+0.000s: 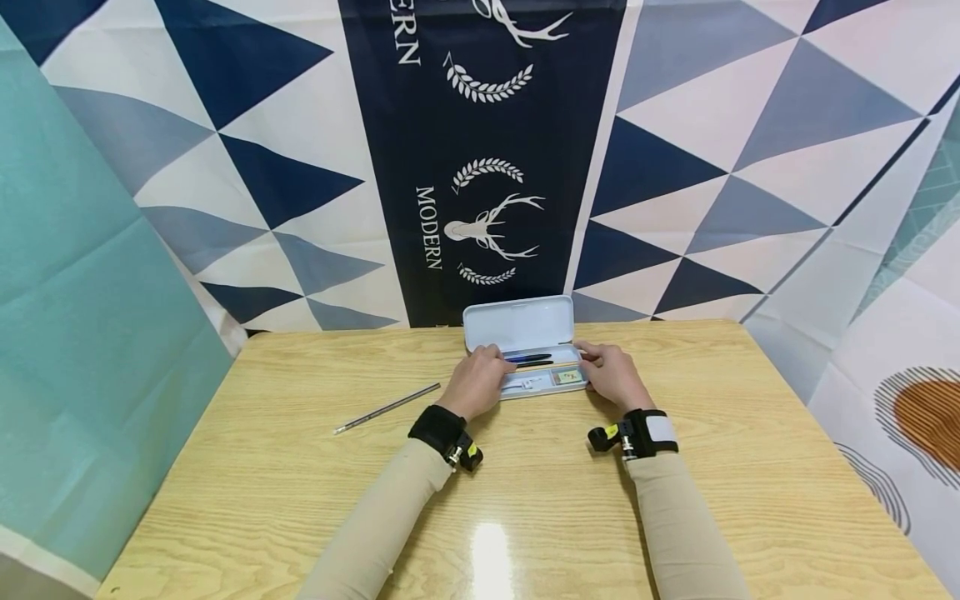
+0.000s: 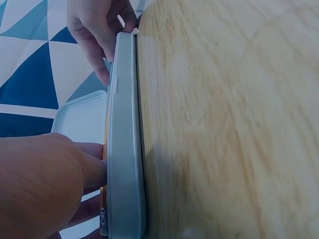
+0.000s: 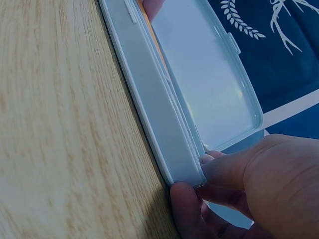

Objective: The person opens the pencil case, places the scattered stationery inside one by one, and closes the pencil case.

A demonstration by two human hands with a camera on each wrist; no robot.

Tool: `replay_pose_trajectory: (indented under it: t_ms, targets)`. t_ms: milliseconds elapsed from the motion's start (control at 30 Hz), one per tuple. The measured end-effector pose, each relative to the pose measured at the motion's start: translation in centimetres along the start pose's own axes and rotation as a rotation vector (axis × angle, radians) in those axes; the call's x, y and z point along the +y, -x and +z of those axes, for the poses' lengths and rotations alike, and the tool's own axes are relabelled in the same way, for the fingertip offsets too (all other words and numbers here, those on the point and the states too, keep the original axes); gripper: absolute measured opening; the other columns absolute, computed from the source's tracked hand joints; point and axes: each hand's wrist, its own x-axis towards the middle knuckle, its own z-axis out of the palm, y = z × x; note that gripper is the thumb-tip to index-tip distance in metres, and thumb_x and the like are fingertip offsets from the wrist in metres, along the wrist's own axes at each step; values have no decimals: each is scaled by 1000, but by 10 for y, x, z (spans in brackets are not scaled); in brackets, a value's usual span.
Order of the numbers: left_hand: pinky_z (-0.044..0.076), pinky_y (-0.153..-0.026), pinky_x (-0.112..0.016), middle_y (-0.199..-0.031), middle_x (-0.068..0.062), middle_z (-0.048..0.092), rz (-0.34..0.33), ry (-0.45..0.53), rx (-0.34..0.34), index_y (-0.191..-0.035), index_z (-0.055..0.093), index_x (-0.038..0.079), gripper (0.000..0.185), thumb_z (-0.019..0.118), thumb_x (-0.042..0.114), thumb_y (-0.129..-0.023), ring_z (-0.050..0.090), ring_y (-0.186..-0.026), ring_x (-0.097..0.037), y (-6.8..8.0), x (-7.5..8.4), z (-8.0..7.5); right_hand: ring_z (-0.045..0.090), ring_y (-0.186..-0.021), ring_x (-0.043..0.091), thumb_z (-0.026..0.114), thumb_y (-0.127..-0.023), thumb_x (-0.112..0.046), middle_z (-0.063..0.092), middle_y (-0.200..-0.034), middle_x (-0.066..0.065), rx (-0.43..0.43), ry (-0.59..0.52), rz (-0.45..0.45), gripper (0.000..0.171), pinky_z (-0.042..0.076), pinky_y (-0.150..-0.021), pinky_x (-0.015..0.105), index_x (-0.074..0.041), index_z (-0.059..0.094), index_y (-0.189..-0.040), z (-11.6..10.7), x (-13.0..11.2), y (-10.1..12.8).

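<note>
- We see the open pencil case [image 1: 536,367] at the table's [image 1: 300,500] far middle, lid upright; our left hand [image 1: 476,382] grips its left end, fingers curled over the rim; our right hand [image 1: 611,373] pinches the right end.
- Uneven pressure could skid the case or tip it; the pens [image 1: 528,359] inside might spill.
- The loose pencil [image 1: 386,408] lies apart to the left; a sweeping sleeve could roll it.

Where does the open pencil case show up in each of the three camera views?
Head: the pencil case lies centre, on the table's far side, between both hands.
Left wrist: its grey side runs vertically left of centre.
Right wrist: it crosses diagonally from the top, lid open.
Shared landmark: the raised lid.
</note>
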Motion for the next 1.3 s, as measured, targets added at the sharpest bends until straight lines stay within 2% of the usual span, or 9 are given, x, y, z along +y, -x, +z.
replay_pose_trajectory:
  t_ms: [233, 533, 867, 1133, 1233, 1300]
  targets:
    - [60, -85, -34, -131, 0, 71, 0, -10, -31, -146, 77, 34, 42, 75, 19, -106, 64, -111, -20, 2, 5, -2, 70, -77, 16, 59, -115, -8, 72, -140, 36, 0, -11, 1, 48, 56, -66, 23, -2, 58, -162, -1, 0, 1]
    - [62, -89, -35, -133, -1, 71, 2, 14, -39, -146, 78, 32, 43, 74, 17, -106, 66, -114, -21, 1, 4, -3, 71, -79, 17, 59, -115, -9, 71, -144, 35, -2, -10, 4, 48, 56, -66, 23, -2, 59, -162, -2, 0, 2]
    - [62, -90, -33, -129, -1, 69, 25, 64, 52, -147, 76, 25, 37, 71, 23, -110, 64, -113, -19, -1, 0, -2, 69, -73, 14, 59, -115, -8, 71, -143, 36, 1, -15, -8, 47, 55, -64, 23, -1, 59, -161, -2, -1, 4]
    - [61, -85, -29, -126, 0, 71, 44, 67, 109, -148, 75, 26, 38, 71, 29, -110, 65, -109, -17, 4, -7, 1, 69, -77, 15, 59, -114, -8, 72, -143, 35, -2, -22, 0, 47, 56, -63, 23, -1, 60, -161, 0, -1, 2]
    - [60, -83, -30, -125, -1, 72, 55, 107, 143, -147, 75, 25, 37, 69, 29, -111, 65, -108, -18, 10, -6, -5, 69, -76, 15, 59, -114, -8, 72, -143, 35, 1, -18, 5, 47, 55, -63, 23, -2, 60, -161, 1, -1, 1]
    - [60, -81, -33, -124, -4, 73, 55, 133, 156, -144, 77, 22, 35, 70, 25, -111, 65, -108, -22, 17, 3, -25, 69, -76, 15, 59, -114, -8, 71, -143, 35, 0, -15, 5, 48, 56, -64, 23, -2, 59, -162, 0, -1, 1]
